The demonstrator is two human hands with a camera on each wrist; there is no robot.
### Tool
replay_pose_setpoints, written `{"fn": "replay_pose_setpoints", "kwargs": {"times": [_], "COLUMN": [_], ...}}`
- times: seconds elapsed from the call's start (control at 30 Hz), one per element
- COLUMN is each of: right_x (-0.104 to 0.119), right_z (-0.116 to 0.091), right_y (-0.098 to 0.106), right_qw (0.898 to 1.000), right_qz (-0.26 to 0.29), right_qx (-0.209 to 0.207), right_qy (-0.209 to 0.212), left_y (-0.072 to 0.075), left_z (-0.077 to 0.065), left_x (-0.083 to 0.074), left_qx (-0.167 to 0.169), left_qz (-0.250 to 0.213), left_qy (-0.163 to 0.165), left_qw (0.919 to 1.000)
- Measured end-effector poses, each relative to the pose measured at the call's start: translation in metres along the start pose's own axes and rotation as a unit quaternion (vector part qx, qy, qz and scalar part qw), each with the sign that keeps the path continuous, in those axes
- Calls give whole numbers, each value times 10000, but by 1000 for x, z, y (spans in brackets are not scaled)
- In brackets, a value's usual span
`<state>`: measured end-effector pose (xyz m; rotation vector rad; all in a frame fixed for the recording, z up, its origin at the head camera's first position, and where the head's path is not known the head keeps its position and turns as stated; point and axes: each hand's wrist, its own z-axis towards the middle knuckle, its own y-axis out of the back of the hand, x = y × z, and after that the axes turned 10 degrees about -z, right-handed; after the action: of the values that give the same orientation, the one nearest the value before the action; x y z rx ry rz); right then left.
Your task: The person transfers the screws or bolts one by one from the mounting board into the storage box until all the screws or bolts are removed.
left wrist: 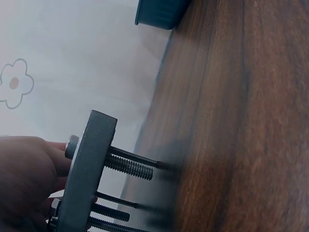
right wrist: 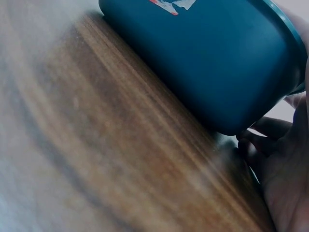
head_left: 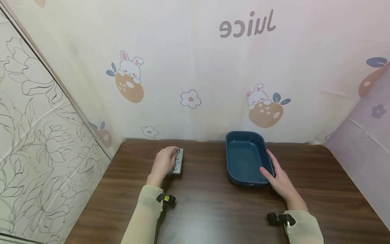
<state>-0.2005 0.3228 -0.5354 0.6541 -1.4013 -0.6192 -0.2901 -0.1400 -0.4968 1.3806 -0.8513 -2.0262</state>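
Note:
A grey metal plate (head_left: 179,162) with several bolts through it stands low over the table at the left, bolt heads up. In the left wrist view, threaded bolt shanks (left wrist: 129,166) of differing length point from the plate toward the wood. My left hand (head_left: 164,160) curls over the plate's left side, its fingertips at the bolt head (left wrist: 72,146) near the far end. My right hand (head_left: 281,181) grips the right side of a deep blue baking dish (head_left: 246,156), thumb over the rim and fingers along the outer wall. Nothing lies inside the dish.
Both things are on a dark wood table (head_left: 198,203). A printed cloth wall (head_left: 195,67) rises behind its far edge, with more patterned panels at the left and right. A torn label (right wrist: 176,6) sticks to the dish's outside.

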Motion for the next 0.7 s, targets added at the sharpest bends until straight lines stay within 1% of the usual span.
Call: {"fn": "replay_pose_setpoints", "kwargs": {"times": [0.17,0.43,0.7], "right_x": [0,-1,2], "right_z": [0,0,-1], "right_y": [0,0,1], "right_qw": [10000,10000,10000], "right_qz": [-12,-6,2], "right_qx": [20,-42,27], "right_qy": [-21,-11,-64], "left_y": [-1,-2,-4], "left_z": [1,3,3], "left_x": [1,0,-2], "left_qx": [-120,-374,-568], "left_qz": [-49,-81,-131], "left_qy": [77,39,307], "left_qw": [9999,9993,9978]}}
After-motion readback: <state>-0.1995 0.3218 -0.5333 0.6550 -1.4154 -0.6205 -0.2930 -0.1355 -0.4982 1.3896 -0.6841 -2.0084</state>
